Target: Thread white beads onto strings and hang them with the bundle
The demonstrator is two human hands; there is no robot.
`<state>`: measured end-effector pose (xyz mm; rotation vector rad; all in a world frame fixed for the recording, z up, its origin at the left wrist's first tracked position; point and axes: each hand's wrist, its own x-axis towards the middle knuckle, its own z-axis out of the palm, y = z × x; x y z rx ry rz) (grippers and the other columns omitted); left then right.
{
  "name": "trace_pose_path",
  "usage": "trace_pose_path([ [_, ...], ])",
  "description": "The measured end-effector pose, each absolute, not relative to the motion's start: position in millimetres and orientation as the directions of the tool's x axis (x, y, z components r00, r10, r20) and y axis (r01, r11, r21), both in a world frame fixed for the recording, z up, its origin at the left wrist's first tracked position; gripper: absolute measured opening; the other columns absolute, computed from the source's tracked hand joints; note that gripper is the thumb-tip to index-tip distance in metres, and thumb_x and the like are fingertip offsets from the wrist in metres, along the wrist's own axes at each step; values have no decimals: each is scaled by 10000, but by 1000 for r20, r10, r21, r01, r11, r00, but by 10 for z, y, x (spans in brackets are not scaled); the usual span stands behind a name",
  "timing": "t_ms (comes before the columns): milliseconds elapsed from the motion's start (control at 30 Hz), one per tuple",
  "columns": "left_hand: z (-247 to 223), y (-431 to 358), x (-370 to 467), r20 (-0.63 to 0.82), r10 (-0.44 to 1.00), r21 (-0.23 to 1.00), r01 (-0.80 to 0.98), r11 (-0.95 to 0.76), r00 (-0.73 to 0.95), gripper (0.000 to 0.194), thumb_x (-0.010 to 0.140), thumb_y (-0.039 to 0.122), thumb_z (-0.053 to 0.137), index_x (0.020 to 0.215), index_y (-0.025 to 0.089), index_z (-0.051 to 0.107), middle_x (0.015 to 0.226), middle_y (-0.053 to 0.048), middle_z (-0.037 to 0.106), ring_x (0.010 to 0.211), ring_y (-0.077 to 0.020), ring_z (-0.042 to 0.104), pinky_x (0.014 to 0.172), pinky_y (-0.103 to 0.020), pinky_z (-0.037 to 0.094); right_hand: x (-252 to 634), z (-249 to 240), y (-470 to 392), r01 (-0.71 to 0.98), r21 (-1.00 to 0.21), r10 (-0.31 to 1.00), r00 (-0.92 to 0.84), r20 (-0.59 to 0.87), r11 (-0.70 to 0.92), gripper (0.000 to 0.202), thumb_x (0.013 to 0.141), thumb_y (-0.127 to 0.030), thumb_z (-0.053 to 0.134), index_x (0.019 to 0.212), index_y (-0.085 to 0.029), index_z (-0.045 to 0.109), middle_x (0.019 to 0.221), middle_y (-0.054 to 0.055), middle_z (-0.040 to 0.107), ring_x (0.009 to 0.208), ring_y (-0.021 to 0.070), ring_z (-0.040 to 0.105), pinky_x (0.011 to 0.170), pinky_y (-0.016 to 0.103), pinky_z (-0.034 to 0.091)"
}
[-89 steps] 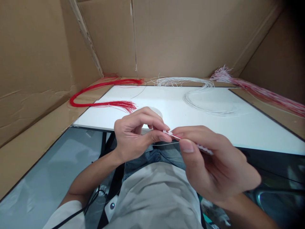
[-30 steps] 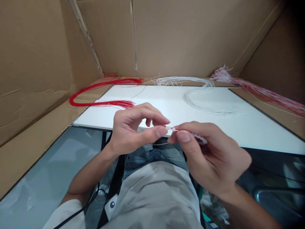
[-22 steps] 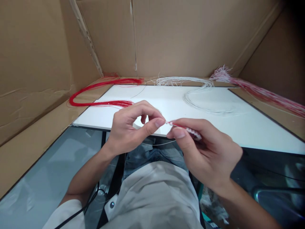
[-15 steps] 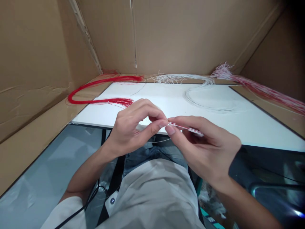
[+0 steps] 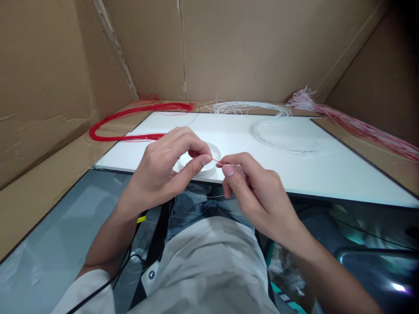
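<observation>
Between thumb and fingers, my left hand point(image 5: 175, 163) pinches one end of a thin red cord point(image 5: 216, 162). Just to the right, my right hand point(image 5: 252, 183) is closed on the same cord, and its fingers mostly cover the white beaded part. A thin white strand point(image 5: 204, 196) hangs in a curve below both hands. Behind my left fingers a round white dish point(image 5: 214, 152) stands on the white board point(image 5: 327, 174), partly hidden; its contents are hard to make out.
A red cord bundle point(image 5: 114, 120) curves at the back left. White cords point(image 5: 255, 106) lie at the back centre, and a red-and-white bundle point(image 5: 360, 122) at the back right. Cardboard walls point(image 5: 245, 48) surround the board. A black cable point(image 5: 98, 293) crosses near my left arm.
Both hands have moved left and a gap has opened between them, with red cord showing in it. My right fingers now cover the beaded part. The dish has come into view.
</observation>
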<state>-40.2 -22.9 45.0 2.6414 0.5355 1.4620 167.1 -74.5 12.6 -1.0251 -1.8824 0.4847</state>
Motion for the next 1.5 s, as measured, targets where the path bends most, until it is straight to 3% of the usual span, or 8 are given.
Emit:
trace_pose_path([
  [133, 494, -228, -481, 721, 376, 205, 338, -918, 582, 109, 988, 192, 634, 880, 200, 645, 803, -16, 680, 730, -137, 605, 661, -274, 463, 1676, 88, -686, 467, -731, 859, -384, 339, 498, 304, 1140, -488, 370, 1152, -251, 561, 652, -83, 519, 554, 102, 467, 585, 255, 361],
  [433, 509, -218, -505, 718, 381, 235, 312, -921, 582, 115, 983, 226, 636, 870, 206, 636, 816, -28, 677, 737, -155, 603, 667, -297, 448, 1639, 44, -677, 389, -799, 870, -379, 315, 459, 368, 1130, -554, 346, 959, -253, 469, 643, -82, 399, 565, 114, 352, 558, 276, 296],
  [700, 494, -151, -507, 826, 372, 232, 346, -909, 423, 150, 1018, 290, 619, 891, 211, 609, 821, -18, 620, 739, -151, 556, 699, -307, 464, 1654, 54, -672, 374, -804, 870, -366, 330, 462, 393, 1128, -555, 352, 900, -249, 443, 663, -67, 413, 591, 118, 371, 564, 278, 312],
  [1100, 470, -27, -559, 926, 218, 98, 360, -928, 309, 96, 1005, 278, 680, 936, 214, 656, 810, -12, 616, 746, -138, 571, 673, -297, 449, 1660, 101, -669, 259, -854, 856, -394, 334, 452, 390, 1130, -523, 389, 889, -231, 481, 661, -69, 422, 586, 101, 357, 556, 260, 321],
  [1200, 417, 5, -552, 919, 320, 252, 279, -927, 232, 161, 1022, 368, 680, 1032, 209, 701, 938, -21, 693, 842, -118, 636, 698, -273, 471, 1665, 116, -636, 113, -905, 863, -369, 346, 411, 370, 1118, -515, 439, 899, -228, 520, 622, -72, 429, 547, 100, 338, 521, 256, 299],
  [1300, 322, -28, -449, 840, 485, 489, 47, -871, 243, 437, 998, 544, 665, 1298, 225, 664, 1171, -66, 736, 966, -146, 725, 748, -268, 537, 1702, 171, -608, -145, -941, 890, -305, 338, 307, 338, 1100, -525, 471, 906, -251, 508, 528, -108, 307, 455, 100, 195, 452, 250, 226],
  [1367, 241, -93, -314, 718, 589, 640, -21, -768, 370, 558, 952, 567, 720, 1373, 218, 612, 1197, -78, 750, 1029, -167, 750, 811, -267, 561, 1737, 227, -603, -272, -931, 911, -266, 316, 243, 317, 1088, -536, 475, 909, -275, 462, 507, -128, 215, 426, 96, 98, 427, 240, 194],
  [1500, 88, -244, 7, 335, 652, 881, 19, -473, 680, 485, 983, 551, 675, 1292, 182, 617, 1110, -100, 790, 1060, -205, 756, 896, -312, 571, 1784, 319, -605, -376, -898, 930, -186, 317, 230, 286, 1073, -540, 481, 943, -301, 395, 508, -139, 192, 413, 101, 59, 416, 230, 212],
])
